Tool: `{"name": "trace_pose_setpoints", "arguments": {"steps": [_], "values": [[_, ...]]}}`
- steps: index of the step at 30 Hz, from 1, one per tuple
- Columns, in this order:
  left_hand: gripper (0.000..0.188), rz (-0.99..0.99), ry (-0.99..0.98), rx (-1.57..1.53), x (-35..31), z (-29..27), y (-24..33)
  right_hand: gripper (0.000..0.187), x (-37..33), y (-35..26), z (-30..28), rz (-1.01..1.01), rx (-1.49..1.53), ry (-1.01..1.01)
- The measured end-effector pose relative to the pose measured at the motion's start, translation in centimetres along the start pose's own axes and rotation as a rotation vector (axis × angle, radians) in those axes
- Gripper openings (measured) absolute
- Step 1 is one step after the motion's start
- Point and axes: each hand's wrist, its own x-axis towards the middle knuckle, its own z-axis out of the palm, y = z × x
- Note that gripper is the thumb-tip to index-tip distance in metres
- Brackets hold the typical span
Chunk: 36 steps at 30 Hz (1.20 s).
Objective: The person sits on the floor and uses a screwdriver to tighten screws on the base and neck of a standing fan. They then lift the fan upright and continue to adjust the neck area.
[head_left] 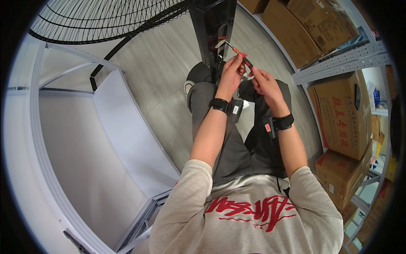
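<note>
In front of a tall black metal post (207, 34), both of my hands are on a screwdriver (235, 50) with an orange-red shaft and a red and black handle. My left hand (230, 75) pinches it near the front of the handle, while the fingers of my right hand (265, 86) close on the handle's rear end. Its metal tip points up and left at an opening in the post. A small pale oval piece (220, 43) sits by the tip; I cannot tell whether they touch. Some reddish bits show inside the opening.
A large black wire fan guard (105, 19) spans the upper left. White metal framing with a pale panel (127, 114) stands at left. Cardboard boxes (340, 114) fill the grey perforated-metal shelving (338, 67) on the right. My knees flank the post's lower part.
</note>
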Motion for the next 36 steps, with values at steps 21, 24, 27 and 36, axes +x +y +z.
{"name": "trace_pose_setpoints", "arguments": {"steps": [21,24,27,36], "values": [[0.032,-0.009,-0.042,-0.001,0.2,-0.9,-0.1,0.036,-1.0,0.2,0.7,-0.329,-0.562,0.282],[0.032,-0.003,0.071,-0.03,-0.1,-1.3,0.0,0.036,-1.9,1.2,0.4,-0.311,-0.464,0.316],[0.033,-0.01,0.208,0.012,-0.9,-2.1,0.0,0.037,-2.3,3.3,0.5,-0.229,-0.311,0.304],[0.037,0.035,0.363,0.106,-3.2,-4.2,1.0,0.04,-2.2,8.6,0.8,-0.083,0.105,0.06]]}}
